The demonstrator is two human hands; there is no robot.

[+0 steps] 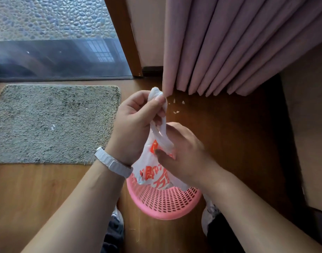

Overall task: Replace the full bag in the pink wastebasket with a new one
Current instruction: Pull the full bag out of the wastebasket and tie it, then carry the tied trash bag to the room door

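Observation:
The pink wastebasket (163, 203), a perforated plastic basket, stands on the wooden floor between my feet. A white plastic bag with orange print (152, 175) sits in it, its top pulled up above the rim. My left hand (136, 121) grips the bag's twisted handles at the top, between thumb and fingers. Just below and to the right, my right hand (183, 154) holds the bag's neck, thumb pressed on the plastic. My right hand hides the bag's right side. A white watch band is on my left wrist.
A grey shaggy mat (54, 123) lies on the floor to the left. Pink curtains (238, 46) hang at the upper right, with small white scraps (176, 111) on the floor beneath. A glass door (59, 57) and its wooden frame lie ahead.

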